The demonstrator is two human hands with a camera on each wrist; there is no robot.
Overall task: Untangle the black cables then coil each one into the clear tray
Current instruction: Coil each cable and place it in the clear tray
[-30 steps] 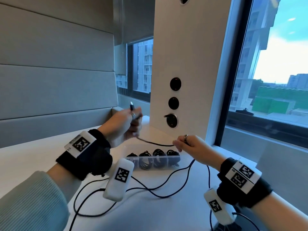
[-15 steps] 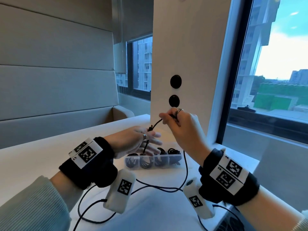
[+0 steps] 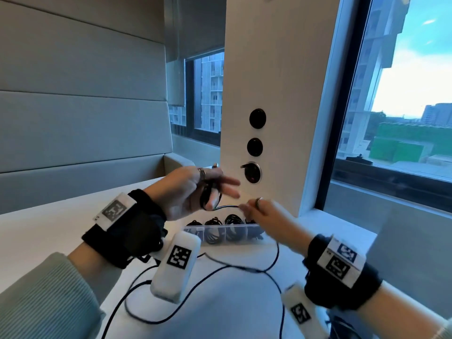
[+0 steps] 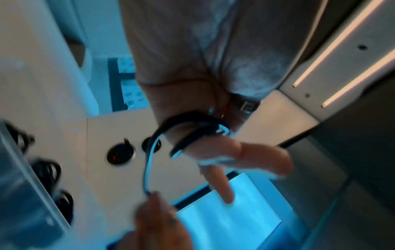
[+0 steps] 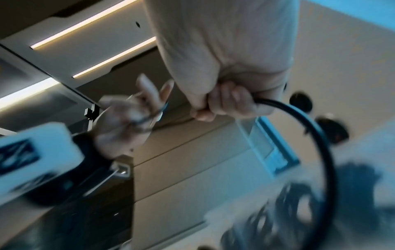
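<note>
Left of centre in the head view, the left hand point(image 3: 193, 189) is raised above the white table point(image 3: 44, 223). Its longer fingers are spread and fairly straight, with turns of the black cable point(image 3: 226, 207) wound round them; the left wrist view shows the loops circling the finger bases. A plug tip appears above the knuckles, too blurred to confirm.

At centre, a short taut run of cable spans to the right hand point(image 3: 265, 216), which pinches it between curled fingertips; the right wrist view confirms the closed grip. Directly below both hands sits the clear tray point(image 3: 220, 227), four compartments already holding dark coils. I cannot tell whether a free compartment remains.

Lower centre to right, the cable's slack trails in loose curves across the table, crossing another dark lead near the wrist units.

Assessment: coiling is in progress. To do it well, the right hand should feed with light, even tension, sliding back along the slack between turns. Loops should stay equal in size and sit side by side, not overlapping. Risk: the crossing below could snag the feed.
</note>
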